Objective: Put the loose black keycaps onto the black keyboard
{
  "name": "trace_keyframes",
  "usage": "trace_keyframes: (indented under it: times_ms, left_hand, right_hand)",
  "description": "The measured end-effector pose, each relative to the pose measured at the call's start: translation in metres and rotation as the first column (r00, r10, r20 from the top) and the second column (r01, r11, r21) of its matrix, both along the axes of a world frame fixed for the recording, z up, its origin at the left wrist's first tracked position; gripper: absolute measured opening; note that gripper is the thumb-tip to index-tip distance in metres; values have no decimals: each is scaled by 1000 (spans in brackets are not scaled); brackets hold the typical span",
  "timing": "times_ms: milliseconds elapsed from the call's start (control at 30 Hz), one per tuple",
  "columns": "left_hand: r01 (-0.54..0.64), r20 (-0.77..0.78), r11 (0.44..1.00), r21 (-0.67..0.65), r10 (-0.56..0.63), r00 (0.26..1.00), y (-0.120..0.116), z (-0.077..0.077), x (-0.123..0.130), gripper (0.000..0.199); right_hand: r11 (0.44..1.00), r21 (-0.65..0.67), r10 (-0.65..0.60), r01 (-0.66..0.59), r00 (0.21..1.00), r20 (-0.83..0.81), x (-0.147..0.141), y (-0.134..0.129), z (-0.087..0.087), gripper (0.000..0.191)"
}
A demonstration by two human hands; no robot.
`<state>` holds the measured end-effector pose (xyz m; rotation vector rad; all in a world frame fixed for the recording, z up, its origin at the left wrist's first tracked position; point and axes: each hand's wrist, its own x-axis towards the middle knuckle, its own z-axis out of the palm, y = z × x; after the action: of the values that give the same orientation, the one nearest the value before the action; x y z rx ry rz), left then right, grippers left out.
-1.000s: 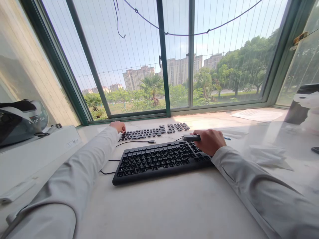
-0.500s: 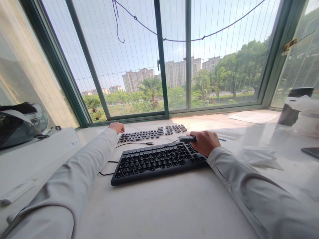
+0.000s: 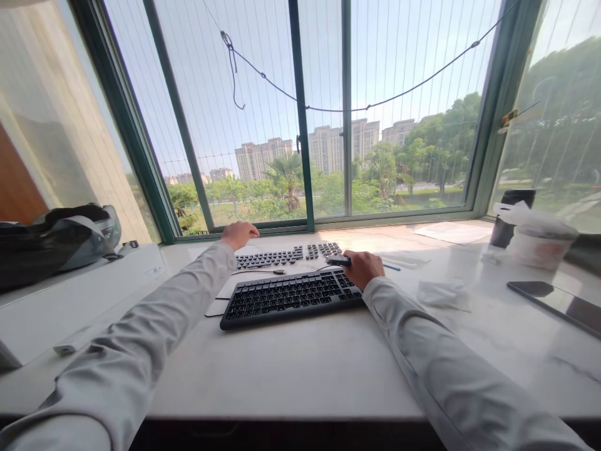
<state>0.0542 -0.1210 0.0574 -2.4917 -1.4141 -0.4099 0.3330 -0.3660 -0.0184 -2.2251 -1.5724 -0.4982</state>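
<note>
Lying nearest, just below and left of the right hand [image 3: 365,269], the black keyboard [image 3: 288,300] is set flat on the tabletop [image 3: 282,376], presumably for easy reach. By that closed hand a dark device [image 3: 337,260] is gripped at one end, likely to leave its tip free. Beyond, keycaps [image 3: 275,258] are laid in rows right of the left hand [image 3: 239,235], probably for order; its closure and contents cannot be told.
</note>
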Motion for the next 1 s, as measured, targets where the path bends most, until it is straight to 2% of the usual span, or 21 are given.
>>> trace_keyframes:
  times_ms: [100,200,367,533,667,867,1000]
  left_hand:
    - [94,103,996,8,-95,990,-50,-5,25,35]
    - [184,129,983,24,-185,974,-92,-11,46,30]
    - [186,127,983,-11,-183,975,-133,-21,74,29]
    - [157,115,988,-12,-154,981,-147,-50,95,32]
    - [199,57,980,14,-200,978,-149,-70,102,33]
    - [262,93,964,49,-266,959,-150,-74,100,31]
    - [278,64,959,50,-281,958,-149,-74,100,31]
  right_hand:
    - [1000,27,14,-13,1000,-25,2,0,-3,38]
    - [997,70,46,-43,998,-34,4,1,-5,37]
    - [984,126,131,-128,991,-16,2,2,-5,33]
    - [979,134,155,-150,988,-21,0,1,-4,30]
    - [976,143,166,-163,986,-9,-1,2,-3,27]
    - [961,212,193,-179,980,-46,-10,4,-5,26]
    - [928,334,227,-165,961,-156,-11,5,-1,28]
